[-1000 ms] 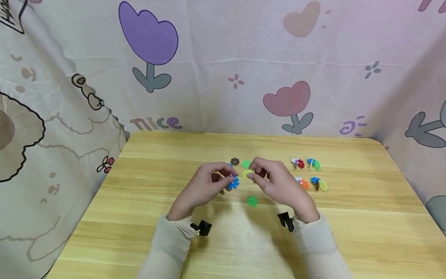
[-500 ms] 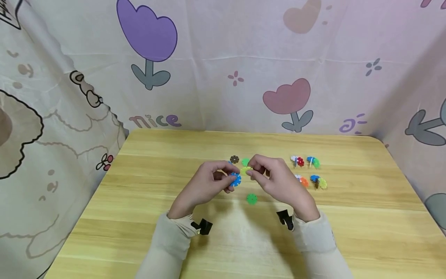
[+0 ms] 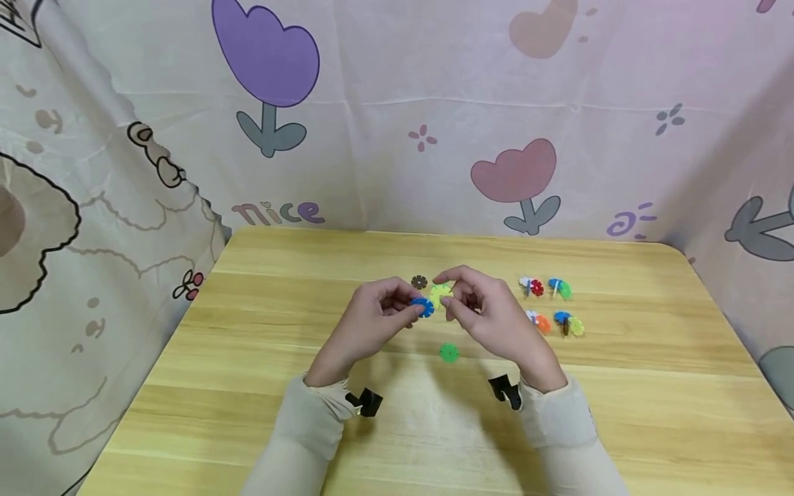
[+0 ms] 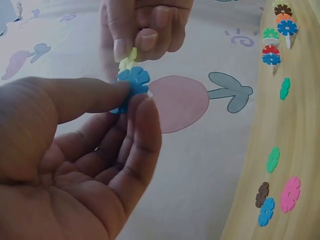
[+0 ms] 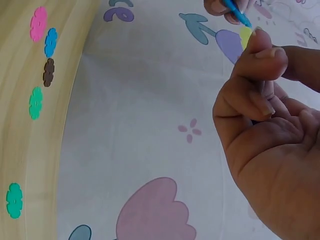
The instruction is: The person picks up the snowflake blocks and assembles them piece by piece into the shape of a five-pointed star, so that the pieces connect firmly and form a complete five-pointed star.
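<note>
My left hand [image 3: 384, 313] pinches a blue notched interlocking disc [image 3: 424, 307] between thumb and index finger, its face showing in the left wrist view. Right against that disc stands a yellow interlocking disc [image 3: 440, 295], held up above the table. My right hand [image 3: 486, 313] has thumb and index finger at the yellow disc's edge, the other fingers curled. The right wrist view shows only a sliver of the yellow disc [image 5: 245, 37] beyond the fingertips. The two discs meet edge to edge at an angle; the joint is partly hidden by fingers.
On the wooden table [image 3: 279, 289] lie loose discs: a brown disc [image 3: 419, 282], a green disc [image 3: 449, 353], a pink disc [image 4: 290, 194] and a blue disc [image 4: 266, 212]. Several joined disc clusters, one with an orange disc [image 3: 542, 324], sit to the right. A printed cloth hangs behind.
Both hands have risen slightly and come together, bringing the blue and yellow discs into contact. The yellow disc has turned to show its face, and my right index finger has straightened over it.
</note>
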The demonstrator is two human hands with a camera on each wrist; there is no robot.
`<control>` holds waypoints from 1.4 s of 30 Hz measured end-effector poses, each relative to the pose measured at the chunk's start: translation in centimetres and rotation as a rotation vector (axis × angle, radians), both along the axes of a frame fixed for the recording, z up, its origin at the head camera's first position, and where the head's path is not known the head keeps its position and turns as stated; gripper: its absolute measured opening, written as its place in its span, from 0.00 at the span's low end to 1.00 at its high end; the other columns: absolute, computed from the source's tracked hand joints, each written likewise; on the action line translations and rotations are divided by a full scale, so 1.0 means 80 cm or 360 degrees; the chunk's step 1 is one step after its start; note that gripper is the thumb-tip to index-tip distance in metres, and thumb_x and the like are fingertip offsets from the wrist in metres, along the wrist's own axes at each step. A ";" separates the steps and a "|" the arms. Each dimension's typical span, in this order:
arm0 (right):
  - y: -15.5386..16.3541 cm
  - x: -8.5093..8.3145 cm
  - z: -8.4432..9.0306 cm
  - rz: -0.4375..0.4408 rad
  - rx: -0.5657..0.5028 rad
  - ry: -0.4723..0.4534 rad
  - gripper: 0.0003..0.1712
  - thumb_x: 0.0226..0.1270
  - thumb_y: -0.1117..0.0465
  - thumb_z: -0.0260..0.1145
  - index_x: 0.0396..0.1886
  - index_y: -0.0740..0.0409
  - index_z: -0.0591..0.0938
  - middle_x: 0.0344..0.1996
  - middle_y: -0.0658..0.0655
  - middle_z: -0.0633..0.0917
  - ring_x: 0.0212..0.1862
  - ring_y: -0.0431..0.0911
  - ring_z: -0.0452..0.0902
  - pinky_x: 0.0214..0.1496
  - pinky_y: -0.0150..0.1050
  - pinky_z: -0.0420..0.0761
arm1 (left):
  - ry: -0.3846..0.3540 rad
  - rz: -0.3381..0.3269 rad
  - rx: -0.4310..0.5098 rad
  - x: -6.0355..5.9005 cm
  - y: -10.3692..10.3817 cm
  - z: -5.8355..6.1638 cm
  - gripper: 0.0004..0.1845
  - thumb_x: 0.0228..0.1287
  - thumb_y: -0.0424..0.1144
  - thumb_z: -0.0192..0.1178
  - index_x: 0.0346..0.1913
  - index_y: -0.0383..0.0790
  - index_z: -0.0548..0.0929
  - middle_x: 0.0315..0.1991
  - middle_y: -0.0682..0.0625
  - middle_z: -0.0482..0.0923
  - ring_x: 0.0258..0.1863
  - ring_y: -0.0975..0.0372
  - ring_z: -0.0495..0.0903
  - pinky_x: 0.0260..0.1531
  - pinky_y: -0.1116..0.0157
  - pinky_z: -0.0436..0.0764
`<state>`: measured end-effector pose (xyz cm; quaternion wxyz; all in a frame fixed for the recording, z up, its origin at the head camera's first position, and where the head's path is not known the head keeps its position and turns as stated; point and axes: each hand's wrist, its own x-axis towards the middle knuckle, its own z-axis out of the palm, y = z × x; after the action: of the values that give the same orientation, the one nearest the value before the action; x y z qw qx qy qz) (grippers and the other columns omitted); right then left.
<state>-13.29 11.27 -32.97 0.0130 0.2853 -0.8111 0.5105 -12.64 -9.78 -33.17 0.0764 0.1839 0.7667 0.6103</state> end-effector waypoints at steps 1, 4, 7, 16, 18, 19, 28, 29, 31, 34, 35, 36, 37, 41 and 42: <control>-0.001 0.003 0.004 -0.0014 -0.0020 -0.0018 0.16 0.65 0.72 0.62 0.51 0.56 0.78 0.20 0.49 0.77 0.17 0.42 0.68 0.17 0.33 0.67 | 0.0005 0.0014 0.0016 -0.002 0.001 -0.005 0.05 0.63 0.28 0.62 0.40 0.30 0.81 0.34 0.39 0.81 0.30 0.51 0.81 0.30 0.67 0.83; -0.004 0.011 0.019 -0.0045 -0.0087 -0.0067 0.15 0.65 0.74 0.61 0.49 0.60 0.79 0.20 0.53 0.78 0.17 0.43 0.68 0.17 0.32 0.66 | 0.0005 0.0050 0.0079 -0.009 0.002 -0.020 0.05 0.61 0.30 0.64 0.38 0.32 0.81 0.34 0.41 0.82 0.30 0.52 0.82 0.30 0.66 0.84; -0.006 0.015 0.029 -0.0068 -0.0134 -0.0104 0.14 0.64 0.75 0.61 0.48 0.62 0.79 0.20 0.54 0.78 0.17 0.46 0.70 0.16 0.32 0.66 | 0.0046 0.0060 0.0137 -0.011 0.004 -0.024 0.04 0.60 0.29 0.65 0.36 0.32 0.81 0.32 0.43 0.82 0.30 0.53 0.83 0.31 0.63 0.85; -0.006 0.013 0.029 -0.0098 -0.0153 -0.0193 0.13 0.64 0.75 0.62 0.47 0.65 0.80 0.21 0.54 0.81 0.19 0.53 0.74 0.17 0.33 0.72 | 0.0190 0.0056 0.0121 -0.011 0.010 -0.029 0.02 0.60 0.31 0.66 0.32 0.36 0.83 0.30 0.48 0.83 0.28 0.56 0.83 0.29 0.60 0.85; -0.004 0.009 0.021 -0.0086 -0.0147 -0.0211 0.13 0.64 0.73 0.63 0.48 0.65 0.80 0.21 0.53 0.82 0.18 0.52 0.75 0.18 0.33 0.74 | 0.0216 0.0077 0.0104 -0.010 0.012 -0.028 0.02 0.60 0.31 0.66 0.31 0.37 0.84 0.29 0.49 0.83 0.27 0.57 0.83 0.28 0.57 0.85; -0.002 0.006 0.017 -0.0078 -0.0152 -0.0226 0.13 0.64 0.73 0.63 0.48 0.64 0.80 0.21 0.53 0.82 0.18 0.52 0.75 0.18 0.33 0.74 | 0.0236 0.0087 0.0089 -0.009 0.013 -0.028 0.02 0.60 0.31 0.66 0.30 0.37 0.84 0.28 0.49 0.83 0.26 0.58 0.83 0.27 0.57 0.85; 0.012 -0.005 -0.001 -0.0051 -0.0335 -0.0438 0.09 0.66 0.67 0.64 0.45 0.61 0.81 0.22 0.60 0.83 0.18 0.56 0.74 0.14 0.32 0.69 | 0.0452 0.0208 0.0039 -0.003 0.030 -0.026 0.03 0.60 0.31 0.65 0.29 0.37 0.84 0.25 0.52 0.83 0.23 0.66 0.82 0.25 0.67 0.84; 0.013 -0.005 0.000 -0.0043 -0.0356 -0.0455 0.10 0.66 0.68 0.64 0.46 0.62 0.81 0.22 0.61 0.83 0.19 0.57 0.74 0.14 0.32 0.70 | 0.0472 0.0219 0.0049 -0.003 0.032 -0.027 0.03 0.60 0.30 0.65 0.29 0.37 0.84 0.25 0.52 0.83 0.23 0.67 0.82 0.25 0.67 0.84; 0.012 -0.005 0.000 -0.0028 -0.0391 -0.0478 0.10 0.66 0.68 0.63 0.46 0.64 0.80 0.23 0.62 0.83 0.19 0.57 0.74 0.15 0.33 0.70 | 0.0507 0.0238 0.0079 -0.003 0.033 -0.028 0.04 0.60 0.30 0.65 0.29 0.37 0.83 0.25 0.51 0.83 0.24 0.66 0.82 0.26 0.67 0.84; 0.011 -0.005 0.001 -0.0019 -0.0433 -0.0502 0.11 0.66 0.70 0.63 0.47 0.67 0.80 0.23 0.64 0.83 0.19 0.57 0.73 0.16 0.33 0.71 | 0.0541 0.0241 0.0117 -0.002 0.034 -0.029 0.03 0.60 0.30 0.65 0.29 0.36 0.83 0.26 0.50 0.83 0.24 0.66 0.82 0.26 0.67 0.84; 0.011 -0.005 0.001 -0.0017 -0.0438 -0.0508 0.11 0.66 0.71 0.63 0.47 0.68 0.79 0.23 0.64 0.83 0.19 0.56 0.74 0.15 0.33 0.71 | 0.0539 0.0237 0.0128 -0.002 0.034 -0.029 0.03 0.60 0.30 0.65 0.29 0.36 0.83 0.26 0.50 0.83 0.24 0.65 0.82 0.26 0.66 0.84; 0.011 -0.006 0.001 -0.0017 -0.0440 -0.0512 0.11 0.65 0.71 0.63 0.47 0.68 0.79 0.22 0.64 0.83 0.18 0.56 0.74 0.15 0.33 0.71 | 0.0529 0.0233 0.0140 -0.001 0.034 -0.030 0.03 0.60 0.30 0.65 0.29 0.35 0.84 0.26 0.49 0.83 0.24 0.65 0.82 0.26 0.66 0.84; 0.011 -0.006 0.001 -0.0018 -0.0439 -0.0518 0.11 0.65 0.71 0.63 0.47 0.68 0.80 0.22 0.64 0.83 0.18 0.55 0.74 0.15 0.33 0.71 | 0.0514 0.0228 0.0146 -0.001 0.034 -0.030 0.03 0.60 0.29 0.65 0.29 0.35 0.84 0.26 0.49 0.83 0.24 0.65 0.82 0.26 0.66 0.84; 0.012 -0.007 -0.002 -0.0014 -0.0406 -0.0524 0.11 0.66 0.70 0.63 0.47 0.66 0.80 0.23 0.64 0.83 0.18 0.55 0.74 0.15 0.34 0.71 | 0.0430 0.0201 0.0169 -0.001 0.034 -0.030 0.02 0.60 0.29 0.65 0.30 0.34 0.83 0.26 0.48 0.84 0.25 0.63 0.83 0.26 0.65 0.84; 0.014 -0.008 -0.003 -0.0008 -0.0399 -0.0517 0.11 0.66 0.70 0.63 0.47 0.65 0.80 0.23 0.64 0.83 0.18 0.54 0.73 0.15 0.34 0.71 | 0.0403 0.0192 0.0174 -0.001 0.033 -0.030 0.02 0.60 0.29 0.65 0.30 0.34 0.83 0.26 0.48 0.84 0.25 0.63 0.83 0.26 0.64 0.85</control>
<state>-13.93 12.35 -33.18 -0.0813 0.1933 -0.7332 0.6468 -12.70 -7.11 -35.56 -0.0678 0.2170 0.7455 0.6265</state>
